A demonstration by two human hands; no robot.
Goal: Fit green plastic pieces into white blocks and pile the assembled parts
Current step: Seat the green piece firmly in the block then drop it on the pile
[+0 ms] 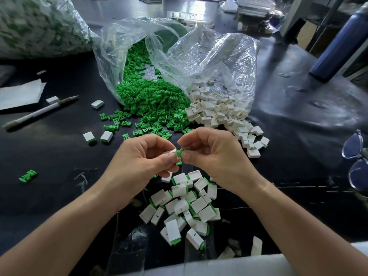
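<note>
- While both hands hover above the black desk (59,154), the left grip (139,158) pinches a white block (170,152)
- the right grip (215,152) pinches a green piece (180,153) whose end meets the block's open side
- just below them, nearer the person, lies the pile of assembled parts (185,206)
- beyond, loose green pieces (151,100) and white blocks (219,110) spill from clear bags (209,56), side by side

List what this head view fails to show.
Head view, joint of green piece and white block: covered by left hand and right hand.
Head view, filled bag: blurred, cut by the top-left edges.
Head view, glasses: cut by the right edge.
</note>
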